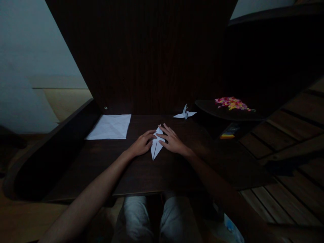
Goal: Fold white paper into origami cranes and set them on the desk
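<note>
Mid-frame, left hand (pixel 143 143) and right hand (pixel 173 141), grips unclenched, seemingly creased folded paper (pixel 158 145); next likely needed careful alignment.

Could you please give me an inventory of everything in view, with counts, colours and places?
Folded diamond-shaped paper: one, white, under both hands
Folded paper bird: one, white, at the desk's back
Flat squarish paper: layered, count unclear, white, desk's left
Small loose pieces: many, pink, red and yellow, on the shelf
Curved shelf: one, dark, right
Striped item: one, yellow-orange edge, beneath the shelf, unidentifiable
Wooden desk: one, dark brown, centre
Upright panel: one, dark brown, behind the desk
Wooden planks: several, brown, right
Wall: pale, left
Legs: two, greyish trousers, below
Left hand: one, bare, on the folded paper
Right hand: one, bare, likewise
</note>
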A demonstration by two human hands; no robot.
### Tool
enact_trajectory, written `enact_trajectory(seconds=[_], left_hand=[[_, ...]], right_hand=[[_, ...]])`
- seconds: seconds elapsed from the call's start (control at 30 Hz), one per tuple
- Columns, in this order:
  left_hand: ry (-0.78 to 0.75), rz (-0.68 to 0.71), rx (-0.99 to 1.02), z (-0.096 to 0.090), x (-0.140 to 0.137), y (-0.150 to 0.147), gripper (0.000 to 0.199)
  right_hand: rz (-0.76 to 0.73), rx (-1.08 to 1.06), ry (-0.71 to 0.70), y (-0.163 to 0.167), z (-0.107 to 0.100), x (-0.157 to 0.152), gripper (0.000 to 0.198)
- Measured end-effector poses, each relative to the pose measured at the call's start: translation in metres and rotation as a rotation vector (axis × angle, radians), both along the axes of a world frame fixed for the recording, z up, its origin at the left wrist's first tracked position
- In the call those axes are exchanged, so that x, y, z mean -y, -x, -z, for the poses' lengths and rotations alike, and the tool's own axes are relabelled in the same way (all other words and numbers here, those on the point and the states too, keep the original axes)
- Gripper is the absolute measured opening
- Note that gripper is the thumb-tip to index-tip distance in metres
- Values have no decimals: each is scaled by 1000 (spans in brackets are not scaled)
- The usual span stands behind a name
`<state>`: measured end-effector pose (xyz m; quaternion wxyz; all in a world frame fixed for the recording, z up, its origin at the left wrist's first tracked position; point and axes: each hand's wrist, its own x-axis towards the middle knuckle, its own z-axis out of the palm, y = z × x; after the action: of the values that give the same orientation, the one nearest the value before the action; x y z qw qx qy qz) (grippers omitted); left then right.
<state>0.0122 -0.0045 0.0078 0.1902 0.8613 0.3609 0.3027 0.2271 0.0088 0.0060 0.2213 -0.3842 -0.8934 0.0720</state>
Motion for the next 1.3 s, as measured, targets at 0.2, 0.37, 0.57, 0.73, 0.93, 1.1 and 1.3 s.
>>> enact_trajectory(seconds=[0.2, 0.37, 0.57, 0.73, 0.93, 1.1, 1.3], left_hand=[[-7, 11, -14, 2, 0, -2, 25], [-40, -29, -86, 0, 1, -1, 36], [-38, -147, -128, -1, -1, 3, 44], [-60, -248, -170, -1, -5, 6, 43], [-71, -243, -220, 1, -4, 5, 34], [-69, -194, -211, 5, -6, 3, 32], [-72, -169, -162, 4, -5, 2, 32]], right_hand=[[-44, 52, 144, 1, 5, -2, 46], [28, 61, 129, 2, 5, -1, 43], [115, 20, 43, 0, 4, -2, 35], [79, -59, -2, -2, 3, -4, 23], [-11, -189, 35, 1, 9, -4, 15], [10, -234, 86, 2, 13, -5, 33], [-1, -272, 121, 2, 13, -6, 31]])
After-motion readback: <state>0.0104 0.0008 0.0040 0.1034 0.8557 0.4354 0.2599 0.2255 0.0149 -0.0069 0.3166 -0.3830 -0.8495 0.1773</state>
